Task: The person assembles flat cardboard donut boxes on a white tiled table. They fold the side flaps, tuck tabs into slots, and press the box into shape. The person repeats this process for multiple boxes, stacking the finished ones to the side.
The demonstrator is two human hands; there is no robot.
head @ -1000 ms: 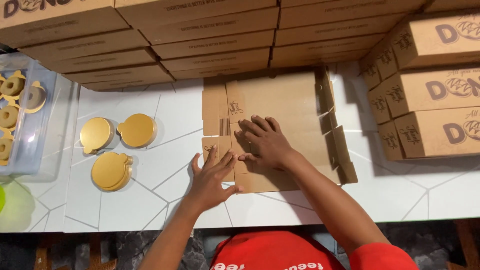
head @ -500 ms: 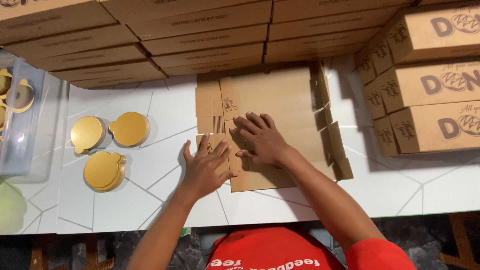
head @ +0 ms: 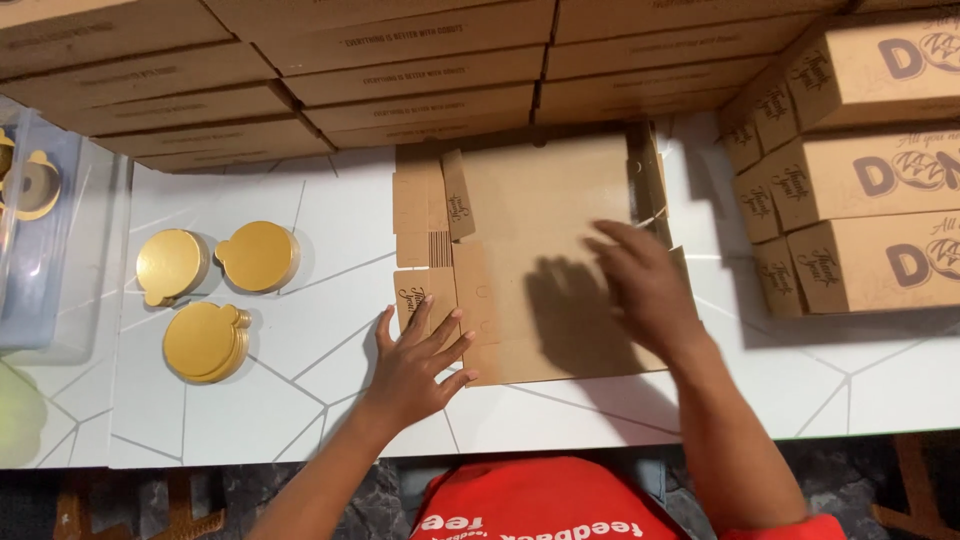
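A flat, unfolded brown cardboard box (head: 540, 210) lies on the white table (head: 330, 290) in front of me. My left hand (head: 415, 365) rests spread on the table at the box's lower left flap, fingers apart, holding nothing. My right hand (head: 645, 285) hovers blurred over the right half of the box, fingers extended, with its shadow on the cardboard. Both forearms reach in from the bottom edge above a red garment (head: 540, 505).
Stacks of flat brown boxes (head: 400, 80) line the back. Assembled boxes (head: 860, 180) are piled at the right. Three piles of round gold cake boards (head: 205, 340) lie left of the box. A clear plastic bin (head: 40, 230) stands at the far left.
My right hand has swept from the box's left-centre to its right half. My left hand slid back toward me, off the flap's middle to its lower corner.
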